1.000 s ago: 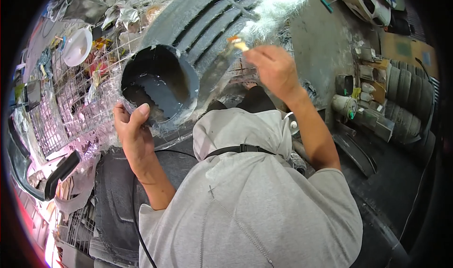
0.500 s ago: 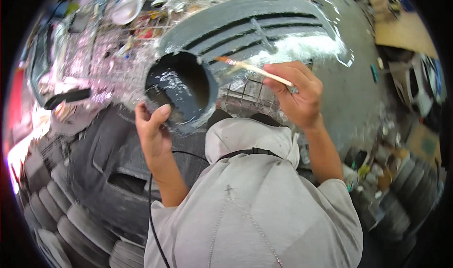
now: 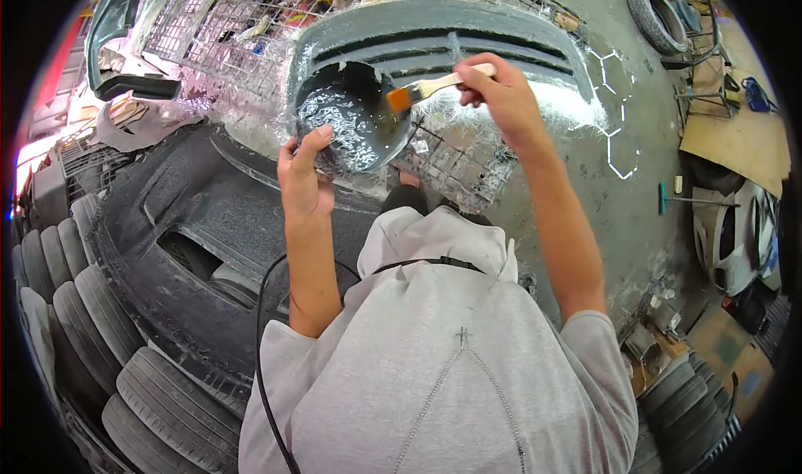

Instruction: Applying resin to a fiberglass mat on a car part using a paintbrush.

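Note:
My left hand (image 3: 307,173) grips the near left rim of a round black bowl (image 3: 357,80), thumb over the edge. Glossy wet liquid shines along its inner wall. In my right hand (image 3: 504,98) is a flat paintbrush (image 3: 432,85) with a pale wooden handle and orange-brown bristles. The bristles point left, over the bowl's opening near its right side; I cannot tell if they touch the wall. Just behind the bowl lies a grey slotted panel (image 3: 351,33). White fibre strands (image 3: 543,102) cover its near right part.
The slotted panel rests on a wire mesh rack (image 3: 455,169) with debris on it. A large black car panel (image 3: 225,198) lies at my left, beside stacked tyres (image 3: 171,399). Another tyre (image 3: 658,19) stands far right. A black cable (image 3: 259,340) hangs by my left arm.
My right hand has brought the brush down, and its bristles now lie over the bowl's opening. The bowl has tilted, showing more glossy liquid. The whole view has shifted.

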{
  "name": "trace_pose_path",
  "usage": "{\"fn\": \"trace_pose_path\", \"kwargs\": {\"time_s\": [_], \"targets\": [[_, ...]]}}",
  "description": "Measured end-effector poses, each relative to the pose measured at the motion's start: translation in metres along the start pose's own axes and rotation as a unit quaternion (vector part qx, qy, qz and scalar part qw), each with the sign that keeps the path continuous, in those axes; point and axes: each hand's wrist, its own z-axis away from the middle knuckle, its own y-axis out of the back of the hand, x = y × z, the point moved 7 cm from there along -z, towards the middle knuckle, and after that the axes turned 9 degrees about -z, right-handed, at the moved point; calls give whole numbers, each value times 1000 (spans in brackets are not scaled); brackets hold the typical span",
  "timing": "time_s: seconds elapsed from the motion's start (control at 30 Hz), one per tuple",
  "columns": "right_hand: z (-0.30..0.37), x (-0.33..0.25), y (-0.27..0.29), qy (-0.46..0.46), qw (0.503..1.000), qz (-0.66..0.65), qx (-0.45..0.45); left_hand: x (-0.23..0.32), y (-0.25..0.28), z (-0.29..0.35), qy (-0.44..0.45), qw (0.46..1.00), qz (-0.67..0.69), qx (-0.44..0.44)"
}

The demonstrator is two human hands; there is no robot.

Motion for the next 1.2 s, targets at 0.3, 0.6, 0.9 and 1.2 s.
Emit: {"fn": "trace_pose_path", "kwargs": {"time_s": [0.3,0.6,0.9,1.2], "targets": [[1,31,15,164,951,247,86,36,49,-19,-44,995,-46,76],[16,0,-36,255,845,470,-3,67,45,-62,-54,994,-90,36],[25,-55,-50,269,862,427,46,57,16,-69,-14,998,-56,-9],[-16,-54,-88,294,836,426,-180,30,-21,-20,-33,998,-47,9]]}}
